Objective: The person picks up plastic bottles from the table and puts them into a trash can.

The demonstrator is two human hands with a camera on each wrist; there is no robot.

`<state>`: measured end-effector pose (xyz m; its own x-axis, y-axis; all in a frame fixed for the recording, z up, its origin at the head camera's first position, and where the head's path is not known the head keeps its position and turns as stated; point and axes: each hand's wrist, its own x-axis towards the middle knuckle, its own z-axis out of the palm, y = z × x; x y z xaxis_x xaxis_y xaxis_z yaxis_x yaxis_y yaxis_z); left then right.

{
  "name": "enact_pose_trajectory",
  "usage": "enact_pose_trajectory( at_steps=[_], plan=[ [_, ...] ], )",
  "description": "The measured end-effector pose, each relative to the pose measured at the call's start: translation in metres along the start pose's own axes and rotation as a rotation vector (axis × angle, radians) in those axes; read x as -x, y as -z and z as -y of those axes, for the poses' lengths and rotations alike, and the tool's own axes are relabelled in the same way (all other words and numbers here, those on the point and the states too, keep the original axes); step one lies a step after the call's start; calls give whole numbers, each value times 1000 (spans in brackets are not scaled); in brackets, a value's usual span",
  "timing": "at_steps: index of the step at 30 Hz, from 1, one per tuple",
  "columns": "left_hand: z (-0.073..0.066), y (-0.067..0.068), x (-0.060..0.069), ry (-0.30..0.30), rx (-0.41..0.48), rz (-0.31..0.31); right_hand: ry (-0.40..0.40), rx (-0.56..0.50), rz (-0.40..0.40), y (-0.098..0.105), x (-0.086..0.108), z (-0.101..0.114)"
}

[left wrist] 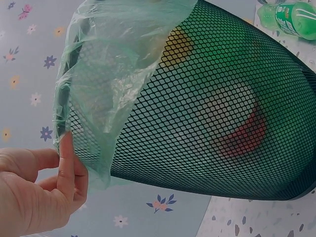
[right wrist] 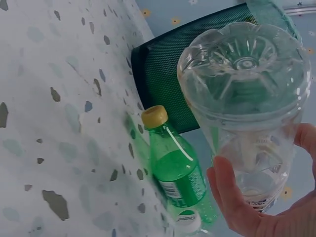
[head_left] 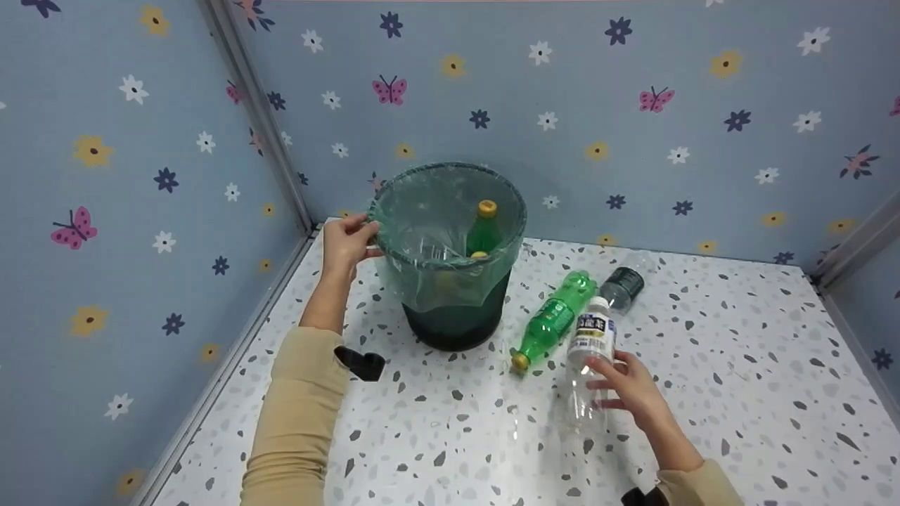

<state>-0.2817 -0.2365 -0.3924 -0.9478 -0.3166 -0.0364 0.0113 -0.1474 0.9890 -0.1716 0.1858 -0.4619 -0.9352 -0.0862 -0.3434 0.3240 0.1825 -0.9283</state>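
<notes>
My left hand (head_left: 346,242) pinches the rim of a dark mesh wastebasket (left wrist: 207,143), at its left side, where a thin green bag (head_left: 450,284) folds over the edge. In the left wrist view the thumb and fingers (left wrist: 65,163) meet at that rim. My right hand (head_left: 633,390) grips a clear plastic bottle (head_left: 589,337) with a white cap and a printed label, cap pointing away. The right wrist view shows the base of this clear bottle (right wrist: 247,84) close up, off the table. Beside it lies a green bottle (head_left: 555,320) with a yellow cap.
Another clear bottle (head_left: 624,287) with a dark label lies behind the held one. Inside the wastebasket stands a green bottle (head_left: 484,232) with a yellow cap, among other items seen dimly through the mesh. Flower-patterned walls (head_left: 450,112) border the speckled table (head_left: 738,365).
</notes>
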Motion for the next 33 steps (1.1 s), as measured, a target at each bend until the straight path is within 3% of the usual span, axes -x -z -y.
enact_pose_trajectory(
  at_steps=[3, 5, 6, 8, 9, 11, 13, 16, 26, 33],
  plan=[
    [16, 4, -20, -13, -30, -20, 22, 5, 27, 2, 1, 14],
    [16, 1, -22, -14, -72, -44, 39, 15, 43, 3, 1, 24],
    [-8, -7, 2, 14, -126, -64, 45, 25, 49, 3, 2, 28],
    [-34, -17, 30, 30, -150, -62, 67, 48, 65, 4, 3, 38],
    [-45, -21, 42, 37, -166, -67, 80, 60, 71, 4, 4, 43],
    [-51, -21, 50, 38, -135, -43, 107, 83, 84, 5, 6, 53],
    [-50, -21, 49, 35, -148, -50, 132, 111, 97, 6, 7, 63],
    [-37, -16, 36, 10, -137, -52, 165, 148, 111, 7, 8, 78],
    [-35, -17, 35, 16, -153, -73, 250, 242, 140, 2, 4, 133],
    [-35, -17, 37, 1, -167, -70, 245, 263, 188, -10, -3, 166]
  ],
)
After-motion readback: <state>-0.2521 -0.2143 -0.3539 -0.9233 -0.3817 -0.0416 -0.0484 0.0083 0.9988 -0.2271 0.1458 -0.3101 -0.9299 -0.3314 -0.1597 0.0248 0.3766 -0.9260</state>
